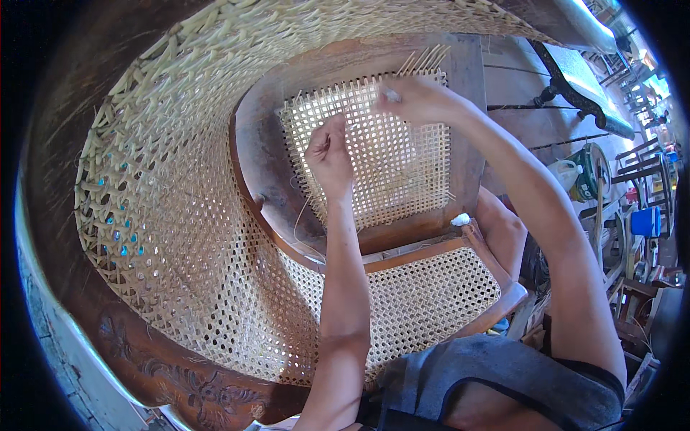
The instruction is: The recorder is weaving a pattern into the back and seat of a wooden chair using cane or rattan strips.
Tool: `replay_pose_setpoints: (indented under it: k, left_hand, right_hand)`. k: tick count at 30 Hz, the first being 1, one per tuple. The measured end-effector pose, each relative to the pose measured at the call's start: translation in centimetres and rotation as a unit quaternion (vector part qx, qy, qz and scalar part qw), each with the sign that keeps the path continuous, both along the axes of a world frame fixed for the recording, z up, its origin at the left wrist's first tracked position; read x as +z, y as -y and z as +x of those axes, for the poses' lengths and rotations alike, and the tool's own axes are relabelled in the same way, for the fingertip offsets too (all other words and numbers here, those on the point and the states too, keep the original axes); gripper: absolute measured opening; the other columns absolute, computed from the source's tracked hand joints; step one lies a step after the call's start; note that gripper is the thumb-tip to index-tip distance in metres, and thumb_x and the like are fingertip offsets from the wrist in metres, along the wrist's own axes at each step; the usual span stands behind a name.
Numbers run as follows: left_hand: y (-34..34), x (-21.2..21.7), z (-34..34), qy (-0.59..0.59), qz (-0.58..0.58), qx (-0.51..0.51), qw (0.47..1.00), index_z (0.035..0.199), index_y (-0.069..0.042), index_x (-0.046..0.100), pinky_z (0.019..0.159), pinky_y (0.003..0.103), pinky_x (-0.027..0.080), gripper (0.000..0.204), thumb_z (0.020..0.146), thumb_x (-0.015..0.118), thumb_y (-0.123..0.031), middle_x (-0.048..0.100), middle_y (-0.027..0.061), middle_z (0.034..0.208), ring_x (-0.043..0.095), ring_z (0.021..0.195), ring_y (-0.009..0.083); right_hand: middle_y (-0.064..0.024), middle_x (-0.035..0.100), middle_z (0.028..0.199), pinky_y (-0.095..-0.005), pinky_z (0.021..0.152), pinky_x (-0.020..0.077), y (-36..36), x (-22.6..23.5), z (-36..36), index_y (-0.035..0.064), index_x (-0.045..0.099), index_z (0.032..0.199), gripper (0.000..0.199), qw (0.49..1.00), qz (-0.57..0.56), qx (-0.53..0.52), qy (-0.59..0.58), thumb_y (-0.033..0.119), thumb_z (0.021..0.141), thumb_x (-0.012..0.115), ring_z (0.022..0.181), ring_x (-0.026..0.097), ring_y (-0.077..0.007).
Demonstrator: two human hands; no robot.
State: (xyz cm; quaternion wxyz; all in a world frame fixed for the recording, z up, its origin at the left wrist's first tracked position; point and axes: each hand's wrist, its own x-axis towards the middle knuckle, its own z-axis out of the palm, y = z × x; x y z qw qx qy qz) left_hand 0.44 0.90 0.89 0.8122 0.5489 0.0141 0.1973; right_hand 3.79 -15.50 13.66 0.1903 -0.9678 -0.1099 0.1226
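Note:
A seat panel of woven cane (381,161), set in a wooden seat frame (262,136), lies under both hands. My left hand (330,151) is raised over the panel's left part, fingers curled together. What those fingers grip, if anything, is too small to tell. Over the panel's upper edge, my right hand (413,99) is closed and somewhat blurred. A small whitish patch shows at its fingers, and I cannot tell what it is. Several cane ends (425,60) stick out past the panel's top right. One thin loose strand (298,226) curves down beside my left forearm.
A large curved cane backrest (180,237) with a carved dark wooden rim (208,381) surrounds the left side. Another cane panel (431,287) lies nearer me, with a white lump (461,220) at its frame's corner. At right are a dark bench (586,86), a blue container (645,222) and a whitish jug (565,174).

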Motion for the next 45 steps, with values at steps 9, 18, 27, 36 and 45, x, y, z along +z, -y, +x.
replay_pose_setpoints:
  k: [9, 18, 27, 36, 45]
  left_hand:
    - [-0.5, -2.7, 0.4, -0.055, 0.171, 0.061, 0.982, 0.086, 0.001, 0.073, 0.055, 0.022, 0.039, 0.01, 0.083, 0.074, -0.009, 0.055, -0.0014, 0.064, 0.049, 0.061, 0.0051]
    - [-0.3, -2.3, 0.8, -0.057, 0.229, 0.02, 0.971, 0.09, 0.005, 0.072, 0.062, 0.021, 0.044, 0.015, 0.09, 0.068, -0.009, 0.068, 0.0026, 0.074, 0.056, 0.067, 0.005]
    - [-0.6, -2.1, 0.9, -0.062, 0.204, 0.046, 0.976, 0.081, -0.002, 0.073, 0.054, 0.029, 0.044, 0.014, 0.083, 0.071, -0.015, 0.061, 0.0054, 0.061, 0.055, 0.054, 0.0126]
    - [-0.1, -0.3, 0.7, -0.043, 0.417, 0.115, 0.901, 0.081, -0.006, 0.073, 0.06, 0.036, 0.05, 0.023, 0.081, 0.071, -0.028, 0.068, 0.0086, 0.071, 0.066, 0.062, 0.0247]
    - [0.9, -0.8, 0.5, -0.005, 0.421, 0.12, 0.899, 0.083, -0.005, 0.073, 0.07, 0.036, 0.052, 0.011, 0.078, 0.072, -0.015, 0.07, 0.0113, 0.08, 0.068, 0.072, 0.0261]
  right_hand:
    - [-0.0198, 0.068, 0.102, -0.0429, 0.083, 0.0541, -3.7, -2.8, -0.8, 0.0001, 0.068, 0.096, 0.018, 0.977, -0.191, 0.088, 0.04, 0.004, 0.082, 0.057, 0.099, 0.067, -0.0326]
    - [-0.0167, 0.069, 0.1, -0.0425, 0.082, 0.0554, -5.4, -3.4, -0.6, 0.0022, 0.069, 0.097, 0.018, 0.972, -0.175, 0.096, 0.124, 0.008, 0.086, 0.055, 0.096, 0.068, -0.0329]
    - [-0.0154, 0.069, 0.105, -0.0412, 0.084, 0.0547, -4.6, -3.2, 0.1, 0.0034, 0.069, 0.099, 0.02, 0.973, -0.172, 0.103, 0.111, 0.009, 0.086, 0.055, 0.101, 0.067, -0.0318]
    - [-0.0212, 0.066, 0.105, -0.0456, 0.088, 0.0519, -4.6, -2.6, 0.6, -0.0005, 0.066, 0.096, 0.019, 0.98, -0.159, 0.077, 0.095, 0.005, 0.08, 0.058, 0.102, 0.065, -0.0367]
    - [-0.017, 0.071, 0.1, -0.0402, 0.085, 0.0534, -4.2, -1.7, 0.4, 0.003, 0.072, 0.091, 0.025, 0.973, -0.217, 0.045, 0.063, 0.025, 0.086, 0.06, 0.098, 0.068, -0.0299]
